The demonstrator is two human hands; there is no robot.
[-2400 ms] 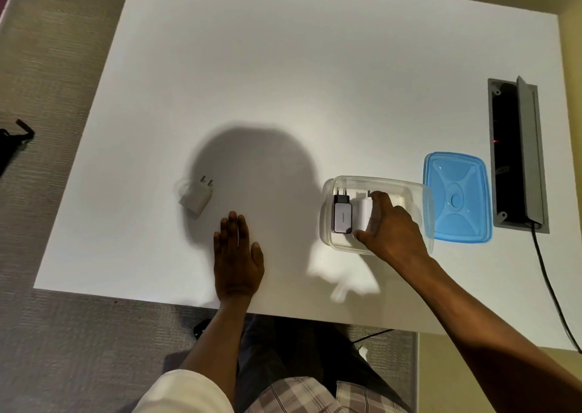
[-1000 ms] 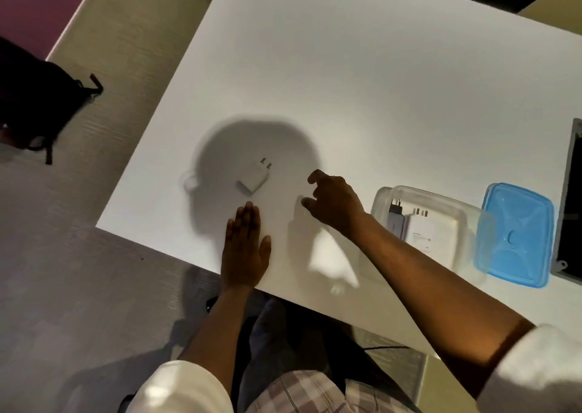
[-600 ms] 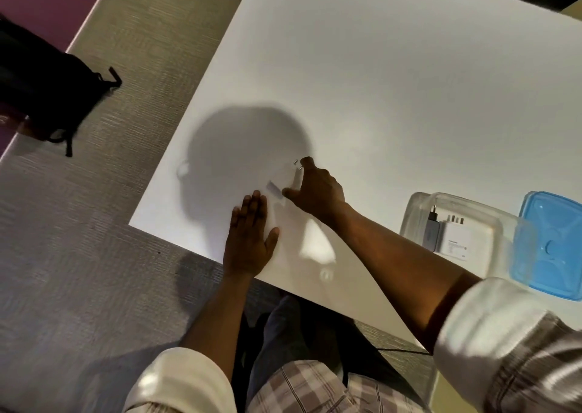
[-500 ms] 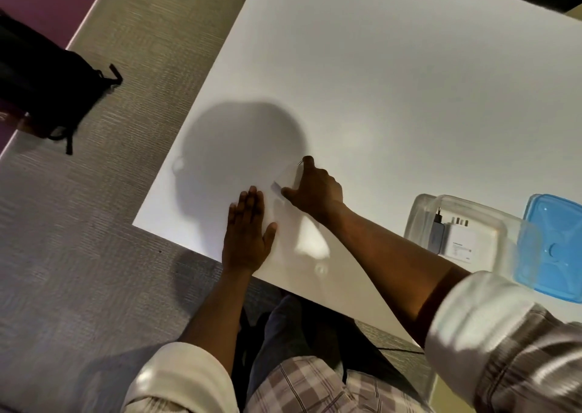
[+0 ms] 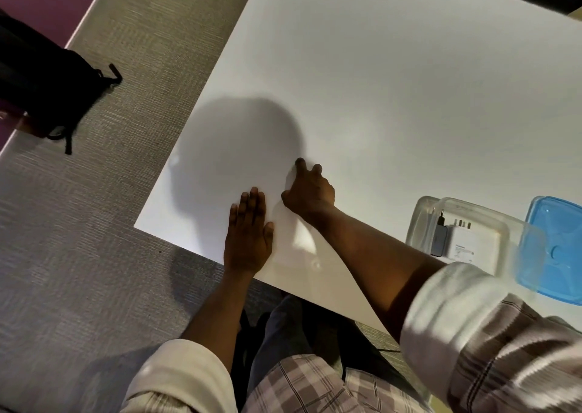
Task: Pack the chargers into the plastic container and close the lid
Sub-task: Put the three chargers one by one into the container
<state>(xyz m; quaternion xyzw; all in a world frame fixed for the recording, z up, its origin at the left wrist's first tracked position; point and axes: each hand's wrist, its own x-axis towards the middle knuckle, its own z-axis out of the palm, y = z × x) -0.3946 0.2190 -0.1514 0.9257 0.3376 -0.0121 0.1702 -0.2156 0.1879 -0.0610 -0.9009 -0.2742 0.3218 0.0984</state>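
My right hand (image 5: pixel 310 192) is curled over the small white charger (image 5: pixel 288 182) on the white table (image 5: pixel 393 81), index finger and thumb closed around it; the hand hides most of it. Just to its left, my left hand (image 5: pixel 248 233) lies flat and open on the table near the front edge. At the right stands the clear plastic container (image 5: pixel 423 220), open, with a grey charger (image 5: pixel 439 239) and a larger white charger (image 5: pixel 472 244) lying inside. The blue lid (image 5: pixel 557 252) rests on the table right beside the container.
The table's left corner (image 5: pixel 137 225) is close to my hands, with grey carpet beyond it. A black bag (image 5: pixel 47 91) sits on the floor at the far left. My head's shadow falls on the table by the hands.
My right hand left the container, reached left across the table and closed on the loose white charger. The view swung left. My left hand stayed flat.
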